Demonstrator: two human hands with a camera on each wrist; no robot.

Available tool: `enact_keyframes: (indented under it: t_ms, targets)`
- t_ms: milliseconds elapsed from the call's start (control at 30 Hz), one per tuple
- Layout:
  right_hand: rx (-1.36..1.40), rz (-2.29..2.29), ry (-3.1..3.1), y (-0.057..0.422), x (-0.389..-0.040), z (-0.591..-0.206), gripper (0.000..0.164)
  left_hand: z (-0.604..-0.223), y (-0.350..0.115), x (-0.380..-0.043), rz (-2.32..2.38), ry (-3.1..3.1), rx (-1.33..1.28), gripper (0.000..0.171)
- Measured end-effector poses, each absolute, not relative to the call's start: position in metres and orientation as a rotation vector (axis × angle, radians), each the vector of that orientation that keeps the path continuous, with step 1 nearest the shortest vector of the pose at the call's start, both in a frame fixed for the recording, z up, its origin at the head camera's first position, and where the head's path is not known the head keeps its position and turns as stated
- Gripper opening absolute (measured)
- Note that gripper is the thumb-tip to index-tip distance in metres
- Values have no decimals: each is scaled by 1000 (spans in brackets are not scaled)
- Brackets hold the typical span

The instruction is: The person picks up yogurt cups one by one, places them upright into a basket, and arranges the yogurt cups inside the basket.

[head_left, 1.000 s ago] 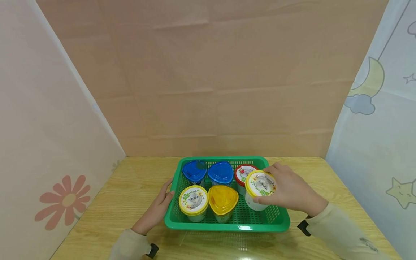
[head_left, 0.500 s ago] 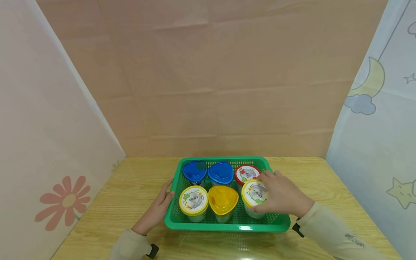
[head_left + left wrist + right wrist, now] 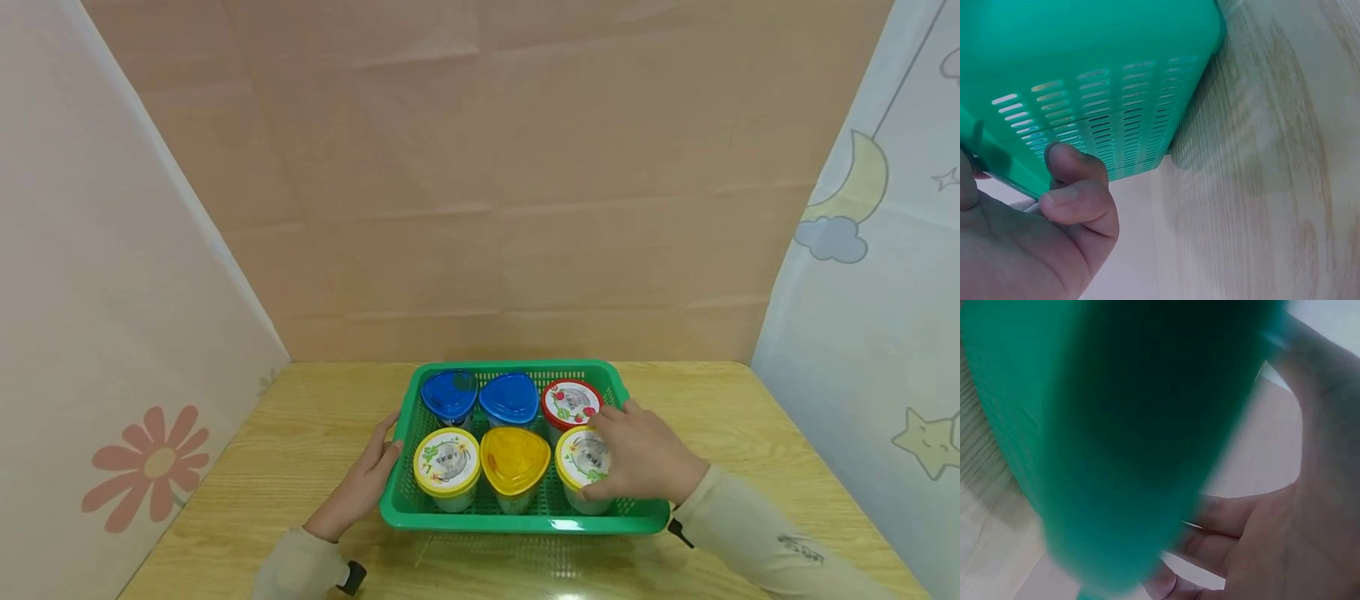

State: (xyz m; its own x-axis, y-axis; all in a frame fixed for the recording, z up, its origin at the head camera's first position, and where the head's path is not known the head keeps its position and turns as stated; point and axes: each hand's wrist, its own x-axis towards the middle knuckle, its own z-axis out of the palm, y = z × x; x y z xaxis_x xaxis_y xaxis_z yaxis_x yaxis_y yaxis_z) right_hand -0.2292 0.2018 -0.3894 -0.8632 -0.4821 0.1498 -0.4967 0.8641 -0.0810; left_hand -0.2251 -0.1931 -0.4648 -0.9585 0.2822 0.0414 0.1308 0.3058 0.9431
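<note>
My right hand [image 3: 647,454] holds a round tub with a yellow-rimmed white lid [image 3: 583,458] at the front right of a green plastic basket [image 3: 517,524]. The fingers reach over the basket's right rim. In the right wrist view, the blurred rim hides the tub and part of the hand [image 3: 1279,531]. On the other side, my left hand [image 3: 363,482] holds the basket's left rim, its curled fingers [image 3: 1082,203] against the slotted outer wall in the left wrist view. Just behind the held tub stands a red-lidded tub [image 3: 566,402].
Two jars with blue rounded-triangle lids [image 3: 450,393] stand in the back row. In front are a yellow triangular-lidded jar [image 3: 515,461] and another yellow-rimmed round tub [image 3: 446,462]. The wooden table [image 3: 330,408] meets a brown backdrop [image 3: 480,250] and printed side sheets.
My right hand has lowered the yellow-rimmed tub into the basket's front right corner, moving it slightly left and toward me. The left hand has stayed at the rim.
</note>
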Motion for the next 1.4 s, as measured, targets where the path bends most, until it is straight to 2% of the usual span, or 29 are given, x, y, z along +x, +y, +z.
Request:
enact_keyframes:
  t_ms: [967,1233,1400]
  targets:
    - [734,206,-2947,199,-228,-395,84,-465,-193,-228,1729,2429,396,57]
    - [716,215,-2950,199,-228,-397,94,-463,-195,-228,1727,2450,373,57]
    - [663,344,-2895,211,-229,-396,98,-461,-197,-227,1607,2676,297,52]
